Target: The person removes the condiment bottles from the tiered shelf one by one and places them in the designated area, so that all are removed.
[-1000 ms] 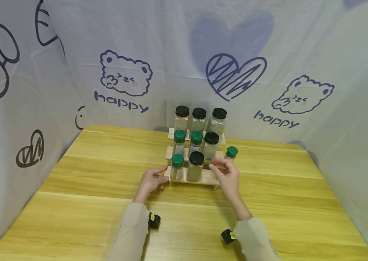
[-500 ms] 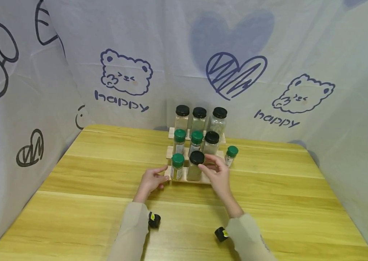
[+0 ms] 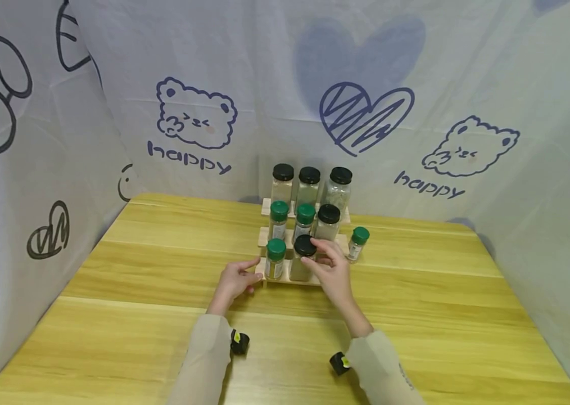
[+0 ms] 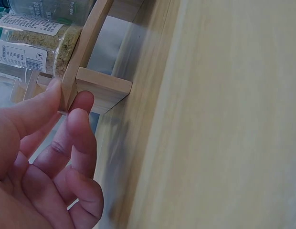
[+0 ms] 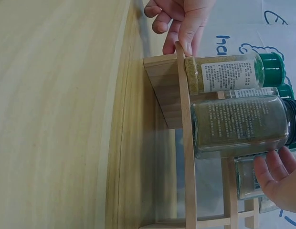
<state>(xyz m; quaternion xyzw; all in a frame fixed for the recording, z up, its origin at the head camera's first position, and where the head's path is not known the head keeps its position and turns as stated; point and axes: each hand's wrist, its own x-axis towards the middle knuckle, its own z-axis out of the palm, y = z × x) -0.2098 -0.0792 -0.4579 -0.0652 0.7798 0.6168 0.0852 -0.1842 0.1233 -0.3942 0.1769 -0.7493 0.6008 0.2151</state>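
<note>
A tiered wooden rack (image 3: 263, 237) holds several spice jars with black or green caps. At the left end of its lowest tier, my left hand (image 3: 234, 279) pinches the board (image 4: 71, 83) between thumb and fingers. On that tier a green-capped jar (image 5: 229, 74) stands beside a larger black-capped spice jar (image 5: 241, 124). My right hand (image 3: 333, 275) holds the black-capped one near its cap, thumb and fingers on either side. In the right wrist view only part of the right hand (image 5: 284, 183) shows, at the right edge.
A lone green-capped jar (image 3: 358, 244) stands on the wooden table (image 3: 163, 337), right of the rack. Behind the rack hangs a white printed cloth (image 3: 275, 67), with more cloth along both sides.
My right hand has moved left from the right part of the lowest tier to the black-capped jar and taken hold near its cap. The left hand has stayed put.
</note>
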